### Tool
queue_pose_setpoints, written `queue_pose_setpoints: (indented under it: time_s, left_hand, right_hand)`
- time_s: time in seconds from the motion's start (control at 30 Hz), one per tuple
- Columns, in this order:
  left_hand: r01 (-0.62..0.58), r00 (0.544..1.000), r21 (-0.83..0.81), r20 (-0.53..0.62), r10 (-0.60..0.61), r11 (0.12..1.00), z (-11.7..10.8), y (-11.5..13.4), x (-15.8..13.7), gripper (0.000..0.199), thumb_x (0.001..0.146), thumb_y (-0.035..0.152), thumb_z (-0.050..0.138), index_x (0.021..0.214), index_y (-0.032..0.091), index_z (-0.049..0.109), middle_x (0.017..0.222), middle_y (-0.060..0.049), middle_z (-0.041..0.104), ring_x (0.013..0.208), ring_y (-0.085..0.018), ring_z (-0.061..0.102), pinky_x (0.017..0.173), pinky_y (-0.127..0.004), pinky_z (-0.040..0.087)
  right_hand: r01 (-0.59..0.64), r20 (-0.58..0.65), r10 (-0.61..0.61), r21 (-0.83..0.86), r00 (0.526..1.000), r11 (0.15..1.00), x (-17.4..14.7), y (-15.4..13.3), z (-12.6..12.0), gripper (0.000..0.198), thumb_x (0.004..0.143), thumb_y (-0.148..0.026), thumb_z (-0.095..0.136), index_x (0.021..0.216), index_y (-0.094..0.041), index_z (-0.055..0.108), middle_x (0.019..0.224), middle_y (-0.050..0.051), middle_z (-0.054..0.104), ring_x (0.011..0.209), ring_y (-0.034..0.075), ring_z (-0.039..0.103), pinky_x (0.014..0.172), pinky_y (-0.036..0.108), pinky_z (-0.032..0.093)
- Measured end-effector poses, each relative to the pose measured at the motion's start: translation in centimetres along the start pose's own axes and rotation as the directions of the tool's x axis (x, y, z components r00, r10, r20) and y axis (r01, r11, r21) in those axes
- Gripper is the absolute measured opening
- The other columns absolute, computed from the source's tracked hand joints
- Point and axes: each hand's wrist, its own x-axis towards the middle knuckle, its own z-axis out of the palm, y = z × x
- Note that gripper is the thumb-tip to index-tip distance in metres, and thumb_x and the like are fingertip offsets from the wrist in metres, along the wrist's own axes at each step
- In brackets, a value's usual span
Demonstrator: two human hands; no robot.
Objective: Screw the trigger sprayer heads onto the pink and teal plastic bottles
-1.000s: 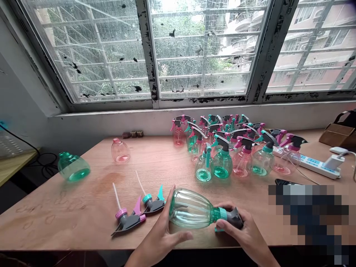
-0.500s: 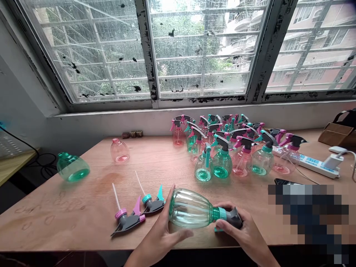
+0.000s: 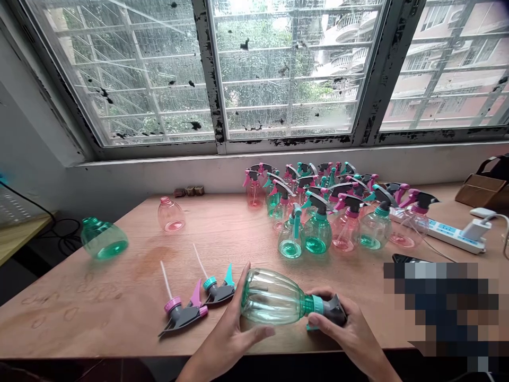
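A clear green spray bottle (image 3: 272, 296) lies on its side between my hands, above the table's front edge. My left hand (image 3: 234, 321) cups its base, the thumb along the underside. My right hand (image 3: 344, 318) is closed around the grey and teal spray head (image 3: 318, 304) fitted on the bottle's neck. Left of my left hand rest two loose spray heads with straws, one pink and grey (image 3: 183, 315), one teal and grey (image 3: 218, 292). Farther off are an uncapped pink bottle (image 3: 171, 214), upright, and a green bottle (image 3: 104, 239) lying tilted at the table's left edge.
Several spray bottles with heads fitted (image 3: 318, 233) stand close together at the back right. Beside them are a white power strip (image 3: 453, 236) with a plug and cable, a dark phone (image 3: 409, 259) and a brown bag (image 3: 483, 188). Small brown blocks (image 3: 190, 191) sit by the wall.
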Motion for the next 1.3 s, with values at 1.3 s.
queue_pose_setpoints:
  time_s: [1.3]
  left_hand:
    - [0.002,1.000,0.022,0.006,-0.002,1.000,-0.07,0.13,0.22,0.110,0.076,0.043,0.082,0.157,0.036,0.007,0.166,-0.006,0.018,0.151,-0.036,0.012,0.125,-0.053,0.010]
  right_hand:
    - [0.025,-0.030,-0.025,0.001,0.999,1.000,-0.20,-0.59,0.26,0.029,0.071,-0.040,0.083,0.092,-0.020,0.076,0.074,0.001,0.069,0.061,0.020,0.066,0.055,0.029,0.056]
